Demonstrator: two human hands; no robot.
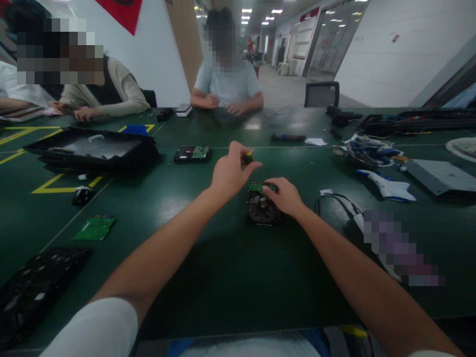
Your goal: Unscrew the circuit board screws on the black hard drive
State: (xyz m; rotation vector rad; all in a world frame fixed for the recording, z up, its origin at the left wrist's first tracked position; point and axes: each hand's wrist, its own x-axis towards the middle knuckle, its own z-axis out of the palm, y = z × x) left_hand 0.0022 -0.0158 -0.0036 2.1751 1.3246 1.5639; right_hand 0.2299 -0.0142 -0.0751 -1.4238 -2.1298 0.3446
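My left hand [233, 169] is raised over the green table, its thumb and fingers pinched on a small black-and-yellow piece [247, 157]. It looks like the end of a screwdriver handle, but most of it is hidden by the fingers. Lower and to the right, a hard drive [262, 208] lies on the table with its dark underside and a strip of green circuit board facing up. My right hand [284, 197] grips its right far corner, thumb on top. Beyond my left wrist lies another hard drive [192, 153] with a green board showing.
A black tray-like casing [92, 148] stands on the left, with a loose green circuit board [94, 228] nearer me. On the right are a cable bundle [372, 150], a grey metal box [442, 176] and a white cable [359, 215]. A co-worker [228, 84] sits across the table.
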